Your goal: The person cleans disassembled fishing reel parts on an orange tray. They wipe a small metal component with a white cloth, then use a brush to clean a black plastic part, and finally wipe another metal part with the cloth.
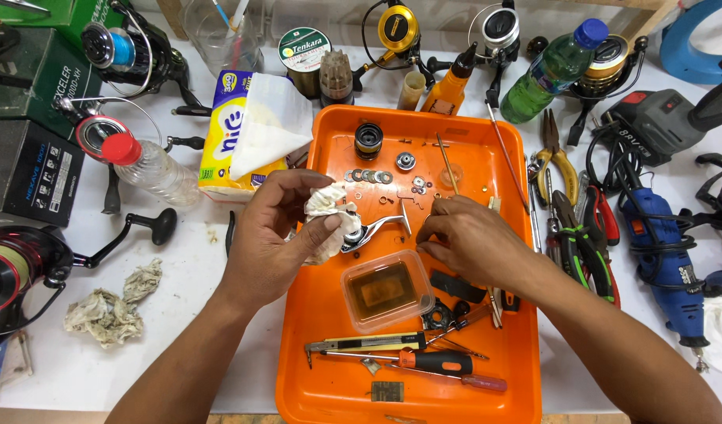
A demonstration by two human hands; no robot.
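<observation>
Head view. Left hand [278, 228] curled around a crumpled white tissue [327, 206], thumb pressed on a small metal reel part [369, 233] wrapped partly in it. The part's silvery arm [392, 224] juts out away from the left palm toward the right hand, long axis running roughly left-right with a slight upward tilt at the far tip. Right hand [463, 239] lies just beside that tip, fingers pinched together at the near end; whether they hold some tiny piece cannot be told. Of the two, the left hand carries the part; the right is only near it, a small gap between.

Both hands hover over the orange tray [502, 392]. Directly below the gap between the hands sits a clear plastic tub of brownish liquid [387, 290], close under the part. Beyond the fingertips, a row of small washers [369, 175] and a black spool [368, 140]. Nearer the person, a utility knife [365, 343] and an orange-handled screwdriver [432, 361] lie crosswise.

Open room: little inside the tray around the hands. The desk [188, 314] left of the left wrist is barer, apart from used tissue scraps [109, 310]. Right of the right forearm, pliers [585, 243] and a blue rotary tool [659, 251] crowd the tray's edge.
</observation>
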